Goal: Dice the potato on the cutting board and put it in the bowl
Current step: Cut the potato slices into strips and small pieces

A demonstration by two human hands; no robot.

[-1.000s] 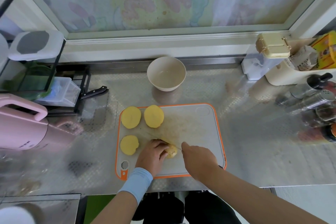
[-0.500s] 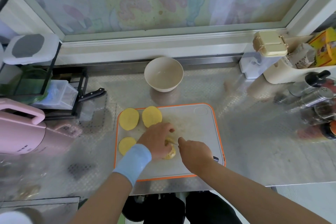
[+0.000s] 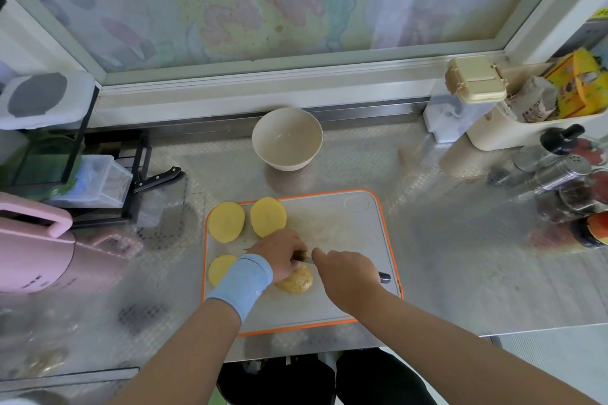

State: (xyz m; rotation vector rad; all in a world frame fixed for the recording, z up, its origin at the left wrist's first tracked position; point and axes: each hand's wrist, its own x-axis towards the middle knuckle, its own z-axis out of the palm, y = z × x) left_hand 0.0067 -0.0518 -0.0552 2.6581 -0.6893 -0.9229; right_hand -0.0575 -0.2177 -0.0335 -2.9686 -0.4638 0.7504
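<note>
Potato [image 3: 295, 281]: skin-on end piece lies on the board [image 3: 345, 233], near the board's front middle, partly covered by the left hand [image 3: 279, 256]. Three cut slices, yellow faces up, lie flat on the board's left side: slice 1 [image 3: 226, 221] at the back left corner, slice 2 [image 3: 268, 216] just right of it, the two close together or touching, cannot tell which; slice 3 [image 3: 219, 270] at the front left, partly hidden behind the wristband [image 3: 245, 284]. Left hand rests on the board, fingers curled down over the back part of the end piece, holding it in place; slice 2's near edge sits just behind the knuckles. Right hand [image 3: 348, 279] is clenched around a knife [image 3: 384, 277]: dark handle end shows at the right of the fist, toward the board's right edge; a short bit of blade shows between the two hands, above the end piece, tip hidden under the left fingers. Whether the blade touches the potato cannot be told. Bowl [image 3: 287, 139] stands beyond the board's back edge on the steel counter [image 3: 444, 256], apart from the board, upright, no potato in it. Second knife [image 3: 158, 176] lies left of the board's back, by a black rack [image 3: 138, 181].
</note>
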